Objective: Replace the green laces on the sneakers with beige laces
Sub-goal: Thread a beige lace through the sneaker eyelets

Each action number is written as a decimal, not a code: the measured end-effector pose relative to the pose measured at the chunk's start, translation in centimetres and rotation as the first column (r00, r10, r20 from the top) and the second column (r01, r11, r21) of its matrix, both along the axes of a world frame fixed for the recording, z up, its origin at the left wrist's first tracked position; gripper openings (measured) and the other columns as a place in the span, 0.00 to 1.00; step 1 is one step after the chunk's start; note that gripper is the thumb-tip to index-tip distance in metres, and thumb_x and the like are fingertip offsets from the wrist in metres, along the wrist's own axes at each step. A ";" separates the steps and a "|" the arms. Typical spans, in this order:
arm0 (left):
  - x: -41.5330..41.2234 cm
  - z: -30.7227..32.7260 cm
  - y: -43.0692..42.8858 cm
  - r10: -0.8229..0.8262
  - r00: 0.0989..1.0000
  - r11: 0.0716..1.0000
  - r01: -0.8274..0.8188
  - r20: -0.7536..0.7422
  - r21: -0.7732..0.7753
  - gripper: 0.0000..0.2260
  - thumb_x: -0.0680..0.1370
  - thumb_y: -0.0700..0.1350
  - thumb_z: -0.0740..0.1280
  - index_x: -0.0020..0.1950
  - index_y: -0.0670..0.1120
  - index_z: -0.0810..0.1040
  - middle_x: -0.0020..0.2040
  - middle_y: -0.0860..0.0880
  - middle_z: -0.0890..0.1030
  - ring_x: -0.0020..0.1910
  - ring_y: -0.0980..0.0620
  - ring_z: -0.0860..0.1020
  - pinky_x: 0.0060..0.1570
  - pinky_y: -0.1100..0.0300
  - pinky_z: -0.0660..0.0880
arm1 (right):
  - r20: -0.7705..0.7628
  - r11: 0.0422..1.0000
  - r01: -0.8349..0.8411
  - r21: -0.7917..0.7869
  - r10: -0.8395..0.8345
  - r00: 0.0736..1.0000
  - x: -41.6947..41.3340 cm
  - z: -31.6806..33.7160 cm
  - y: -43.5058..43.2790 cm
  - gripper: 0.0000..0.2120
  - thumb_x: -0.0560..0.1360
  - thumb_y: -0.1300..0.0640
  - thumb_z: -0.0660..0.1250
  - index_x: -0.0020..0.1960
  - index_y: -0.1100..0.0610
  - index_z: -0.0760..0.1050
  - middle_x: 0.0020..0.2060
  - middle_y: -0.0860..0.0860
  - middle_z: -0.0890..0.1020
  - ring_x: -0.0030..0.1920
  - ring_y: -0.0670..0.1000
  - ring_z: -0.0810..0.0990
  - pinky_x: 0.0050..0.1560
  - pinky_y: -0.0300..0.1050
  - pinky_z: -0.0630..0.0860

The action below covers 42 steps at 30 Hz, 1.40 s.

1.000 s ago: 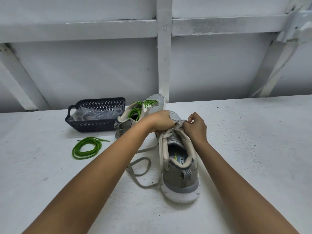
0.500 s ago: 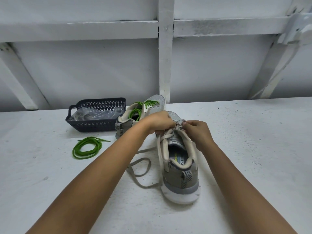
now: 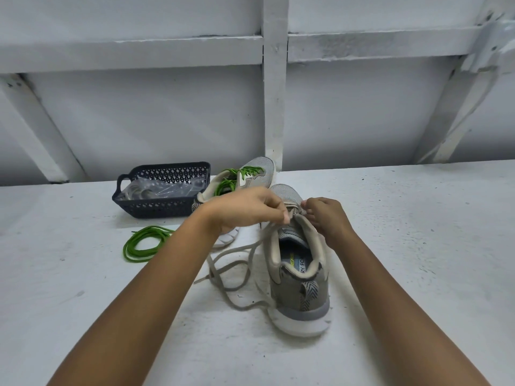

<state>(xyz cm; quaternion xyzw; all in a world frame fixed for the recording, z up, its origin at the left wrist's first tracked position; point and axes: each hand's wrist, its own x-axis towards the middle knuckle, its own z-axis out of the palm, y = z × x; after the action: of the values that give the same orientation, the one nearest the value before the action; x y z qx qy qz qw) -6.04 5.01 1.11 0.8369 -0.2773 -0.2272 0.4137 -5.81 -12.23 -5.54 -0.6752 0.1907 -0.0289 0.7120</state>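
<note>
the tabletop [image 3: 404, 246] is painted white, matt and rough, with dark specks. the near sneaker [image 3: 301, 291] has a grey knit mesh toe, a woven cloth heel, a padded beige cloth collar and a matt white rubbery sole. the beige lace [image 3: 240, 308] is flat, soft woven cloth. the loose green lace [image 3: 128, 246] is a round, smooth cord. the far sneaker [image 3: 259, 174] has the same grey mesh. the basket [image 3: 156, 208] is dark matt plastic, pierced with holes; the bag [image 3: 167, 188] inside is clear, glossy, crinkled plastic. the wall [image 3: 167, 112] and its beams [image 3: 274, 93] carry patchy matt white paint.
</note>
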 end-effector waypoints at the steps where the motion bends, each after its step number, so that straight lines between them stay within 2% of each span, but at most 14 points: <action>1: -0.2 -0.2 0.0 -0.004 1.000 1.000 0.004 -0.016 -0.013 0.04 0.67 0.47 0.66 0.36 0.48 0.79 0.34 0.53 0.78 0.35 0.60 0.72 0.37 0.68 0.66 | 0.002 1.000 0.006 -0.020 -0.006 1.000 0.0 0.0 0.1 0.04 0.75 0.65 0.61 0.46 0.62 0.74 0.29 0.52 0.70 0.19 0.41 0.70 0.20 0.30 0.66; 3: -0.5 -0.5 0.1 -0.018 0.998 0.998 0.015 -0.052 -0.055 0.04 0.70 0.45 0.67 0.36 0.47 0.78 0.31 0.53 0.74 0.32 0.60 0.69 0.33 0.68 0.64 | 0.004 0.995 0.018 -0.100 -0.018 1.000 0.1 -0.2 0.2 0.03 0.74 0.64 0.61 0.43 0.61 0.74 0.28 0.52 0.71 0.20 0.41 0.70 0.21 0.30 0.66; 8: -1.0 -0.6 0.3 -0.102 0.993 0.990 0.096 -0.062 -0.104 0.11 0.76 0.37 0.66 0.35 0.49 0.78 0.32 0.54 0.76 0.33 0.60 0.71 0.39 0.68 0.67 | 0.027 0.973 0.058 -0.222 -0.053 0.998 0.0 -0.4 0.4 0.10 0.73 0.62 0.61 0.34 0.59 0.70 0.24 0.50 0.72 0.17 0.40 0.69 0.30 0.38 0.65; 13: -1.5 -0.1 0.5 -0.124 0.991 0.991 0.122 0.044 0.049 0.05 0.74 0.45 0.69 0.38 0.51 0.79 0.38 0.46 0.76 0.36 0.55 0.70 0.40 0.60 0.66 | 0.011 0.980 0.066 -0.186 -0.065 0.998 0.2 -0.5 0.7 0.06 0.73 0.62 0.61 0.39 0.61 0.75 0.27 0.51 0.76 0.25 0.46 0.74 0.33 0.38 0.70; 17: -1.7 0.1 1.5 -0.077 0.983 0.996 0.069 0.164 0.052 0.04 0.75 0.47 0.70 0.40 0.55 0.79 0.44 0.51 0.77 0.37 0.60 0.70 0.42 0.65 0.67 | 0.006 0.988 0.038 -0.150 -0.038 0.999 0.1 -0.5 0.7 0.07 0.74 0.63 0.60 0.44 0.62 0.77 0.30 0.53 0.77 0.28 0.47 0.76 0.37 0.40 0.72; 19: -1.8 -0.4 2.2 -0.038 0.989 0.999 0.033 0.146 0.036 0.05 0.74 0.46 0.71 0.46 0.54 0.77 0.46 0.52 0.74 0.41 0.58 0.71 0.45 0.65 0.69 | 0.001 0.987 0.034 -0.160 -0.035 0.999 0.0 -0.5 0.7 0.09 0.74 0.63 0.60 0.46 0.65 0.77 0.31 0.53 0.77 0.29 0.47 0.76 0.38 0.40 0.72; 21: -1.9 -1.1 2.4 -0.004 0.994 0.997 -0.004 0.107 0.077 0.12 0.73 0.44 0.72 0.52 0.52 0.73 0.45 0.52 0.72 0.42 0.56 0.72 0.45 0.64 0.71 | 0.001 0.979 0.039 -0.200 -0.040 0.999 0.0 -0.5 0.7 0.11 0.75 0.63 0.59 0.49 0.69 0.77 0.32 0.53 0.78 0.30 0.47 0.76 0.41 0.42 0.72; 27: -1.7 -1.7 3.0 0.013 1.000 1.000 -0.014 0.023 0.015 0.09 0.75 0.39 0.67 0.50 0.51 0.71 0.40 0.49 0.77 0.42 0.51 0.75 0.47 0.53 0.72 | 0.005 0.968 0.027 -0.251 -0.026 1.000 -0.4 -0.2 0.8 0.11 0.75 0.62 0.59 0.49 0.66 0.78 0.34 0.52 0.79 0.32 0.47 0.77 0.45 0.44 0.75; 29: -1.7 -1.1 2.9 0.065 0.998 0.996 -0.064 0.011 -0.068 0.07 0.75 0.36 0.63 0.47 0.49 0.72 0.38 0.47 0.76 0.40 0.49 0.75 0.41 0.60 0.72 | 0.008 0.976 0.005 -0.217 -0.003 1.000 -0.6 0.3 0.8 0.10 0.76 0.63 0.58 0.48 0.63 0.78 0.35 0.54 0.78 0.33 0.47 0.76 0.39 0.40 0.74; 31: -1.5 -0.1 2.8 0.151 0.977 0.951 -0.185 -0.151 -0.247 0.10 0.77 0.30 0.57 0.44 0.44 0.71 0.31 0.48 0.73 0.30 0.52 0.75 0.31 0.66 0.72 | 0.019 0.985 -0.046 -0.165 0.050 0.999 -0.9 1.1 0.8 0.10 0.78 0.63 0.57 0.50 0.62 0.76 0.34 0.53 0.75 0.33 0.48 0.74 0.33 0.35 0.73; 34: -0.5 1.3 3.1 0.153 0.926 0.897 -0.277 -0.344 -0.345 0.09 0.78 0.32 0.57 0.43 0.44 0.72 0.27 0.50 0.68 0.19 0.59 0.64 0.18 0.68 0.64 | 0.059 0.982 -0.129 -0.137 0.138 0.989 -1.2 2.5 0.4 0.10 0.78 0.62 0.56 0.48 0.61 0.76 0.35 0.53 0.73 0.34 0.49 0.73 0.32 0.35 0.73; 37: 0.1 2.8 3.4 0.097 0.907 0.890 -0.263 -0.410 -0.373 0.04 0.73 0.37 0.64 0.47 0.43 0.73 0.30 0.49 0.75 0.19 0.60 0.63 0.18 0.69 0.63 | 0.130 0.970 -0.153 -0.190 0.179 0.975 -1.7 4.5 0.3 0.12 0.80 0.57 0.59 0.41 0.58 0.76 0.34 0.52 0.74 0.34 0.49 0.74 0.34 0.38 0.73; 40: 0.2 4.5 2.8 0.038 0.865 0.758 -0.352 -0.501 -0.550 0.08 0.69 0.39 0.64 0.48 0.43 0.73 0.36 0.46 0.81 0.22 0.60 0.71 0.23 0.68 0.72 | 0.209 0.930 -0.282 -0.234 0.332 0.920 -2.8 6.8 0.5 0.15 0.79 0.51 0.61 0.40 0.59 0.77 0.32 0.51 0.74 0.32 0.47 0.73 0.32 0.36 0.73; 42: 0.4 5.5 2.2 -0.016 0.838 0.673 -0.394 -0.545 -0.626 0.10 0.69 0.38 0.63 0.50 0.41 0.74 0.42 0.43 0.82 0.29 0.57 0.78 0.31 0.65 0.79 | 0.137 0.768 -0.425 -0.479 0.544 0.828 -3.6 8.0 1.0 0.13 0.76 0.46 0.65 0.44 0.55 0.80 0.33 0.49 0.77 0.34 0.46 0.76 0.36 0.37 0.73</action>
<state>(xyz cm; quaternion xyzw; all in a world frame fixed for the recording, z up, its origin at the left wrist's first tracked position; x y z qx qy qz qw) -5.67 7.26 6.61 0.5419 -0.1324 -0.2665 0.7860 -9.45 -11.21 2.47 -0.8305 -0.1010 0.0255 0.5472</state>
